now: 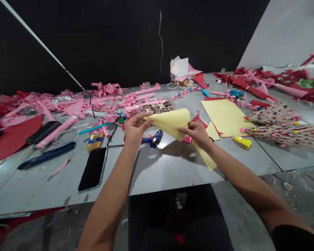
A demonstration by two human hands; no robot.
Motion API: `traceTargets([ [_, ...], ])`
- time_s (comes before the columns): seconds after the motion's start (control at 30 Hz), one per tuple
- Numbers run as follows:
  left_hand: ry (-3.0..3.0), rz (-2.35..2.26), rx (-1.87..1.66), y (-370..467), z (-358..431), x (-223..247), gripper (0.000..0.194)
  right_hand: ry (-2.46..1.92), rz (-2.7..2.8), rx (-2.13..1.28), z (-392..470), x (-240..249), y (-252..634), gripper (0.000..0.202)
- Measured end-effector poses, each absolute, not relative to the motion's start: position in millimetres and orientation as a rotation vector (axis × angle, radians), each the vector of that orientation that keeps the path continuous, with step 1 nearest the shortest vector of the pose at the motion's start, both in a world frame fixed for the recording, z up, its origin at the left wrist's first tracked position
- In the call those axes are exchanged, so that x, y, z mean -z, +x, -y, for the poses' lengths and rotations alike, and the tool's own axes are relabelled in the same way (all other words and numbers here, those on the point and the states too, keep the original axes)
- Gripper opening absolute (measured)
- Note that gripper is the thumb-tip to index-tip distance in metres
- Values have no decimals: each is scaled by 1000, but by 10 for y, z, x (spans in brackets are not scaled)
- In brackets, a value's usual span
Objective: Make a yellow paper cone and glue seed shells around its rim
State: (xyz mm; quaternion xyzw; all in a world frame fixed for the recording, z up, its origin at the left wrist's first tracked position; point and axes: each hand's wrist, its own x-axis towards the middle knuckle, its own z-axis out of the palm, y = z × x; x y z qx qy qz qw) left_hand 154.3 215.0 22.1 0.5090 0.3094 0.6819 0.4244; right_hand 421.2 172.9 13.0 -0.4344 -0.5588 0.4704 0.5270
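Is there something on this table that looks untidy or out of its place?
Yes. Crumpled pink paper lies heaped along the back left of the table, tangled rather than stacked. A loose pink strip lies apart, near the phone.

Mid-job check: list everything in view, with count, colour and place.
Held paper: one, yellow, centre
Glue gun, likely: one, blue, centre
Phone: one, black, front left
Tool: one, navy, left of phone
Pack: one, gold and blue, beyond phone
Stick: one, blue, beyond pack
Black object: one, black, beyond tool
Red sheet: one, red, far left
Pink paper: many, pink, back left
Yellow sheet: one, yellow, centre right
Packet: one, yellow, nearer than yellow sheet
Cones: two, tan, multicoloured dots, far right
Red scraps: many, red, back right
Table: count unclear, grey, beneath
Back wall: one, black, behind
Left hand: one, held paper's left end
Right hand: one, its right side
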Motion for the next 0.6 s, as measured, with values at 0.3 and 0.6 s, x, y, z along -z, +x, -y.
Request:
traceTargets([
  [0.3,1289,-796,-1651,1533,-2152,-212,50,-1012,1246,-1255,-1758,75,4138,53],
  [0.6,1271,-812,-1652,1533,-2153,-233,49,-981,1327,-1183,-1774,39,4135,50],
])
